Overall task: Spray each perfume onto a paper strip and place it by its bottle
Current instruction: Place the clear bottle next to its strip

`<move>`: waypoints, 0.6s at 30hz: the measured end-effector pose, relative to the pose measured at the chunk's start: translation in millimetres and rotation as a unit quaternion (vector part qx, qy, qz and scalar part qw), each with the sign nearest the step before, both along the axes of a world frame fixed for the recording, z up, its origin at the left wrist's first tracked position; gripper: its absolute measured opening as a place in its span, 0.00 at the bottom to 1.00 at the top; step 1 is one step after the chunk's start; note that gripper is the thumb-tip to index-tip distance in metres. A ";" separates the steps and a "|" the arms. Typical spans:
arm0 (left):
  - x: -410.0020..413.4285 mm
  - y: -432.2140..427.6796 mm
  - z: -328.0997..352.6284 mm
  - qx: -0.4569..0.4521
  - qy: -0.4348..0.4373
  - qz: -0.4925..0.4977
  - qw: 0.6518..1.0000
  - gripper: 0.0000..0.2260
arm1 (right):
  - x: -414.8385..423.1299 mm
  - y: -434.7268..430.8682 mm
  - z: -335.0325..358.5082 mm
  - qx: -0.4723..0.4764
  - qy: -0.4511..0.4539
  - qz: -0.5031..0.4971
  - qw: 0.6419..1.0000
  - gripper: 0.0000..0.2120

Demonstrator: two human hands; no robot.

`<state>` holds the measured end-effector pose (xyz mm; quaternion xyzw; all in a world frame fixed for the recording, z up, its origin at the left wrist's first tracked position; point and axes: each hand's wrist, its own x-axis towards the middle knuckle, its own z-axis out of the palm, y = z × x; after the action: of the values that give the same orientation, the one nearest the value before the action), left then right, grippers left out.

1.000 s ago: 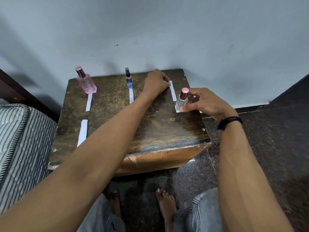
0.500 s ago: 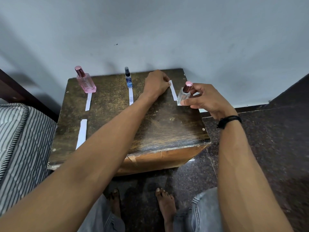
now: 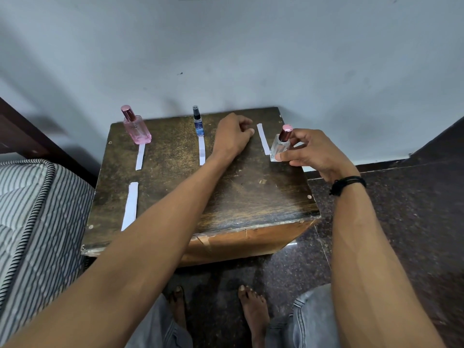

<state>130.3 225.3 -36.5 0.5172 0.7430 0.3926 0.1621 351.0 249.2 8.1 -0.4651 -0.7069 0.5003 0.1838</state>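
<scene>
**Third bottle going down beside its strip**

The right hand (image 3: 308, 151) is gripping the clear bottle (image 3: 280, 146) and bringing it upright from its tilt half a second ago. It is settling just beside the strip (image 3: 262, 138) lying between the hands. The left hand (image 3: 232, 136) is coming off that strip, fingers curled and holding nothing. The pink bottle (image 3: 136, 129) and blue bottle (image 3: 198, 121), left of the left hand, are already sitting with strips, so the task is looking nearly finished.

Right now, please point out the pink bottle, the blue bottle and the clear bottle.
pink bottle (image 3: 137, 131), head view, glass body.
blue bottle (image 3: 199, 128), head view, blue label.
clear bottle (image 3: 278, 146), head view, glass body.
</scene>
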 end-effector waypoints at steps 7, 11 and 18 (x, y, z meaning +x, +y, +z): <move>14.4 -15.7 -13.0 -0.004 0.035 0.002 0.999 0.13 | -5.4 -1.3 -1.0 0.036 0.002 -0.042 0.998 0.16; 16.6 -20.4 -16.6 0.005 0.045 -0.009 0.999 0.15 | -11.4 -1.0 -2.6 0.066 0.025 -0.082 0.994 0.14; 16.0 -21.0 -14.8 0.032 0.001 0.002 0.999 0.15 | -25.0 -2.1 -7.3 0.090 0.057 -0.122 0.987 0.15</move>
<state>146.2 204.3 -51.4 0.5210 0.7315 0.4156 0.1437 326.0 247.2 0.8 -0.5001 -0.6756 0.4338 0.3246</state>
